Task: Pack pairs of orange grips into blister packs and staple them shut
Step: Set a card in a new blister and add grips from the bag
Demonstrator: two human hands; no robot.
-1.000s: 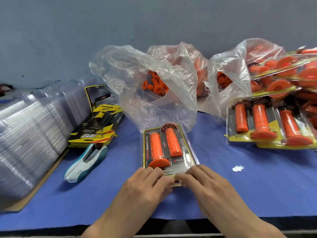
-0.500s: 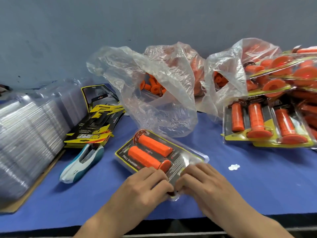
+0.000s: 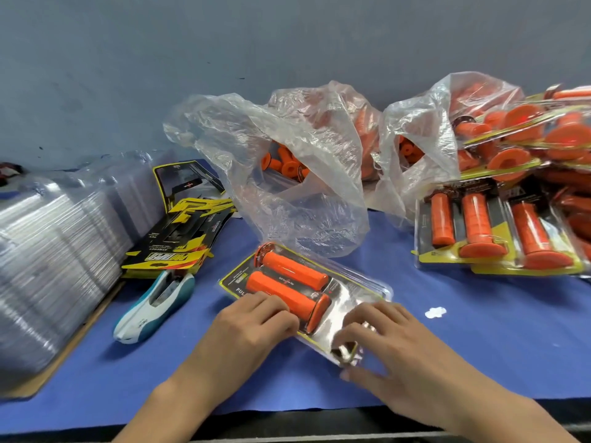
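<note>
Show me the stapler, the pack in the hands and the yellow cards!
stapler (image 3: pixel 153 306): head view, middle of its white-and-teal body.
blister pack (image 3: pixel 351 294): head view, shiny clear front panel.
yellow cards (image 3: pixel 169 254): head view, printed top card of the stack.

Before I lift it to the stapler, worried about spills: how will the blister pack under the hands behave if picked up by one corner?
Probably floppy: the blister pack is thin shiny plastic, crinkled at the right hand. Likely end-heavy, since the orange grips sit toward its far-left end. If unstapled, it may gape and the round grips roll out.
</note>
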